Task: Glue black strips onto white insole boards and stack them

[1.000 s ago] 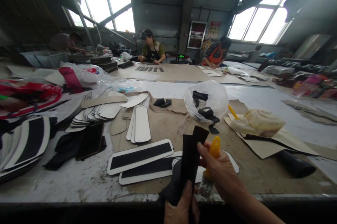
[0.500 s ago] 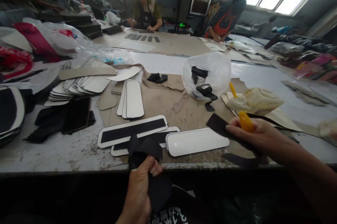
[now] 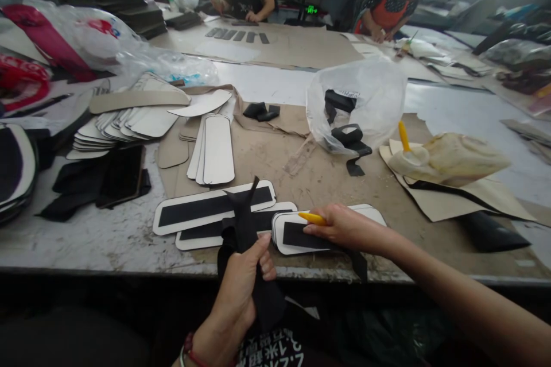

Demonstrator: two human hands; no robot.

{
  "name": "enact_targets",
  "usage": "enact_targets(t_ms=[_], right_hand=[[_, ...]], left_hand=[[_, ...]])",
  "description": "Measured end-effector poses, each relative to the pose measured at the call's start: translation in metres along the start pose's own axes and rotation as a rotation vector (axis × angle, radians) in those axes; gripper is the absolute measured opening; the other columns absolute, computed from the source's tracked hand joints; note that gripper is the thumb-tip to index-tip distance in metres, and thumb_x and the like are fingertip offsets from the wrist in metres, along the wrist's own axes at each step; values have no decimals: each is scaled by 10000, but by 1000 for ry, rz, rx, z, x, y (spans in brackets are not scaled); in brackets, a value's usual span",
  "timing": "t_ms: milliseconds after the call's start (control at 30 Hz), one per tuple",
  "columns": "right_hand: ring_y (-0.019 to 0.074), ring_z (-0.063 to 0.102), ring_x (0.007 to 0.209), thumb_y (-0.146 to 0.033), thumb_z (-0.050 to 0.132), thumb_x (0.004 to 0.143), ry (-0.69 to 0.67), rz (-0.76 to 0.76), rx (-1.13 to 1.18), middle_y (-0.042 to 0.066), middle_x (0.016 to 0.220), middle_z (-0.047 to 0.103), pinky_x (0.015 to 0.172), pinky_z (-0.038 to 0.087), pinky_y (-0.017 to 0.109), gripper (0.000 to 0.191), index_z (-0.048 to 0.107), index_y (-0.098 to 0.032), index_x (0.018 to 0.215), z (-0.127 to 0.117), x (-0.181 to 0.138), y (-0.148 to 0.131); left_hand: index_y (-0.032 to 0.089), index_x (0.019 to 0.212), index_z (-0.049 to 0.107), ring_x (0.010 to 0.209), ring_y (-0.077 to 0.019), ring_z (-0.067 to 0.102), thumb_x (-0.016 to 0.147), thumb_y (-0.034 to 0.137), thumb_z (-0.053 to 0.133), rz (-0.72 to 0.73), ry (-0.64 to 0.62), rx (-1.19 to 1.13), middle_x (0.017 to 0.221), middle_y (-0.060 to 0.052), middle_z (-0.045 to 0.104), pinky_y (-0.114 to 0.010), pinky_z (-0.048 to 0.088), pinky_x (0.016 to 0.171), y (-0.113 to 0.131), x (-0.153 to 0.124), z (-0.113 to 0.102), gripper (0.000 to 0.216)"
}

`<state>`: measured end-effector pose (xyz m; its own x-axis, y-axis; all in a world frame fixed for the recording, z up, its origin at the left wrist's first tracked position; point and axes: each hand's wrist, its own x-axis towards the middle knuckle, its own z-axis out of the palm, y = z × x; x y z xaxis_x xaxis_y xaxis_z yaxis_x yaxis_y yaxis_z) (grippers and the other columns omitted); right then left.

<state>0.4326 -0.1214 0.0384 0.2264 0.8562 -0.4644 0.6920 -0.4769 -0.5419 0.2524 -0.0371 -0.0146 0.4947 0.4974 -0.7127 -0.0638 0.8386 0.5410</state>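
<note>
My left hand (image 3: 243,281) is closed round a bunch of black fabric strips (image 3: 241,223) at the table's near edge. My right hand (image 3: 346,229) grips a yellow-handled tool (image 3: 312,218) and presses a black strip (image 3: 301,236) onto the top of a small stack of white oblong boards (image 3: 370,213). To the left of that stack lie two white boards with black strips (image 3: 206,211) stuck along their middles.
More white boards (image 3: 213,151) and a fanned pile (image 3: 124,126) lie further left, beside black pieces (image 3: 103,180). A clear bag with black straps (image 3: 357,108) and a glue bag with a yellow nozzle (image 3: 447,157) sit right. Two other people work at the far end.
My right hand has brought the black strip down from the air onto the white board. My left hand stays at the table edge with the bunch. The view has tilted down.
</note>
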Motion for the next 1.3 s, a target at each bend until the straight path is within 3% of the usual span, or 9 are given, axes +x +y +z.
enact_targets(t_ms=[200,333,700,967,1133,1300], right_hand=[[148,548,603,-353,518,840,-9,-44,-143,23,665,632,535,306,226,216,652,-191,791,4,18,1],[190,599,691,-380,508,850,-19,-35,-239,60,745,668,566,325,238,243,664,-193,852,3,23,3],[224,630,782,-380,504,861,-55,-8,-359,84,826,691,618,380,252,246,667,-199,900,3,25,-2],[218,630,794,-371,522,851,-19,-36,-380,72,845,685,604,366,247,223,655,-209,929,8,27,-2],[205,616,789,-411,542,825,-24,-10,-343,54,829,679,592,346,235,234,642,-214,899,-3,10,9],[166,587,666,-390,515,827,15,185,-269,37,751,659,543,317,222,233,635,-191,812,-26,-30,50]], left_hand=[[77,872,604,426,-55,343,554,279,801,57,31,170,465,64,417,-179,301,400,4,3,-1,425],[71,866,604,408,-69,346,550,365,787,78,23,314,422,61,422,-193,291,392,5,5,2,469],[150,555,536,338,-83,318,507,448,755,55,3,602,333,49,388,-223,239,368,10,20,5,373],[220,312,349,281,-83,268,564,431,659,148,110,800,255,31,315,-254,182,357,7,24,16,452],[210,270,365,292,-96,303,575,456,640,165,102,866,259,8,341,-265,231,389,8,22,17,479],[201,242,389,307,-117,349,592,500,633,171,67,910,256,-15,355,-280,282,431,10,21,15,521]])
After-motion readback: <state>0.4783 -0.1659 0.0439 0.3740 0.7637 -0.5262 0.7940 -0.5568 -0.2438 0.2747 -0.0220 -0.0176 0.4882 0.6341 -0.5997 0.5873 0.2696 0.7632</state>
